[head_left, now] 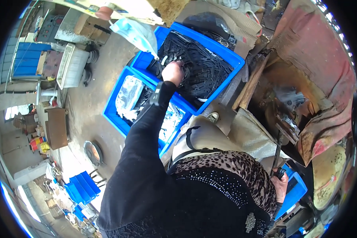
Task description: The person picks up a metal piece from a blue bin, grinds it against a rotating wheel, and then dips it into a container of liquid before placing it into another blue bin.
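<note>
Black strips [210, 71] seemingly beneath left hand [173, 73]

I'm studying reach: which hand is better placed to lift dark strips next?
Probably the left hand: it's at the dark strips in the blue bin, while the right hand is well away, by a dark rod.

Left fingers [179, 64] among black strips [211, 68]; right fingers [279, 183] gripping dark rod [277, 155].

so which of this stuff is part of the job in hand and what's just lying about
Likely in use:
- black strips, at the left grip
- large blue bin holding them
- dark rod, at the right grip

Apparently just lying about:
- white tub
- round pan on the floor
- brown cabinet
</note>
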Demonstrator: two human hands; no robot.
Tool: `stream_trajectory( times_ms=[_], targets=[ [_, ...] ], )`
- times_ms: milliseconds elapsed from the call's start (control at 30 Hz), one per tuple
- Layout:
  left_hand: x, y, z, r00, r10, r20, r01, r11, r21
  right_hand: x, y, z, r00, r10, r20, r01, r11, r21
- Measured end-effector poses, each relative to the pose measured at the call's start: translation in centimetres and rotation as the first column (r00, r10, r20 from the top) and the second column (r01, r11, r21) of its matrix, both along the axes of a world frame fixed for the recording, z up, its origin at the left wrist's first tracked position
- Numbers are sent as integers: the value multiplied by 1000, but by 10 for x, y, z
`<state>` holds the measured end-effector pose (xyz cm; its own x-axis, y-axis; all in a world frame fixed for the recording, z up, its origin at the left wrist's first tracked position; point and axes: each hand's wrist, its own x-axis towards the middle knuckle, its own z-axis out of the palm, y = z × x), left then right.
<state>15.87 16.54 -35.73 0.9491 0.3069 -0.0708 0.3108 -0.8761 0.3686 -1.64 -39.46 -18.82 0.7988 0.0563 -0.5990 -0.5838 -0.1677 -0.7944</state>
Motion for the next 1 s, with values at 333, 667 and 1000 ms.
stream_trajectory(
  times_ms=[333, 667, 1000],
  targets=[
    [-134, 57, 3, 810, 453, 373, -432, 890, -143, 9, -8, -7, 996, 92, 3, -92, 996, 0],
    [-133, 26, 18, 800, 310, 513, -335, 941, -47, 13, -12, -11, 996, 77, -55, -77, 997, -6],
    [72, 38, -40, 884, 450, 125, -428, 888, -170, 2, -3, -4, 999, 0, -36, -1, 999, -39]
  ],
)
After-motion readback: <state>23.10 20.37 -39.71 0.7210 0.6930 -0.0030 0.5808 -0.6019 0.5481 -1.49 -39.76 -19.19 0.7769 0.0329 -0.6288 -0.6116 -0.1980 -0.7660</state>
